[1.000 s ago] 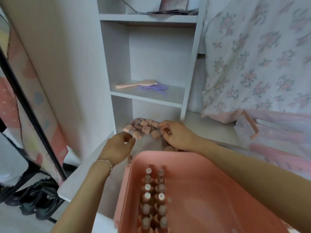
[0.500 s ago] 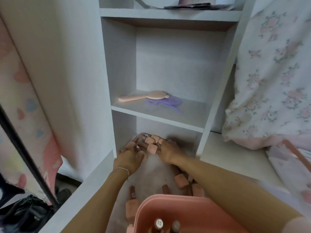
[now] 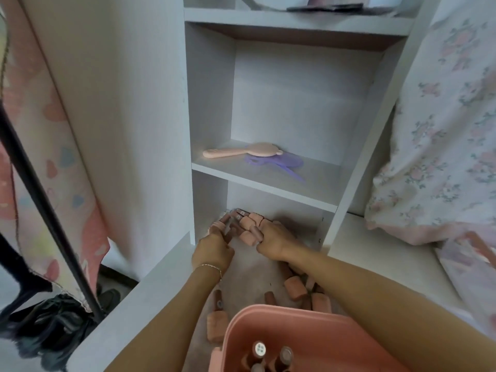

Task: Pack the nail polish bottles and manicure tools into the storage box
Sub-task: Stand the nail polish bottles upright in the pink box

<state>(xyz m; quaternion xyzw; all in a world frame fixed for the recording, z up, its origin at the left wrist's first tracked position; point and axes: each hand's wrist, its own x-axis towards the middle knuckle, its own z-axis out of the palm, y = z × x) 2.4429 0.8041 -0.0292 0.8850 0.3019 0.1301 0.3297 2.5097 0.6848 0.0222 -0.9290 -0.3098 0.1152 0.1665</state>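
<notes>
Several pink nail polish bottles (image 3: 248, 224) lie clustered at the back of the lowest shelf compartment. My left hand (image 3: 214, 247) reaches into the cluster from the left, its fingers curled round a bottle. My right hand (image 3: 276, 240) comes in from the right and grips a pink bottle (image 3: 248, 236) at its fingertips. More loose bottles (image 3: 295, 288) lie on the desk nearer me, one (image 3: 217, 322) beside the box. The pink storage box (image 3: 281, 314) sits at the bottom edge, with upright bottles (image 3: 259, 350) in its left part.
A pink hairbrush (image 3: 241, 152) and a purple comb (image 3: 279, 163) lie on the shelf above. White shelf walls (image 3: 206, 200) close in the compartment on both sides. A floral cloth (image 3: 442, 130) hangs at right. A black rack pole (image 3: 40, 189) stands at left.
Both hands have pushed deeper into the lowest compartment and closed on the bottle cluster. The view has tilted up, so most of the box has left the frame.
</notes>
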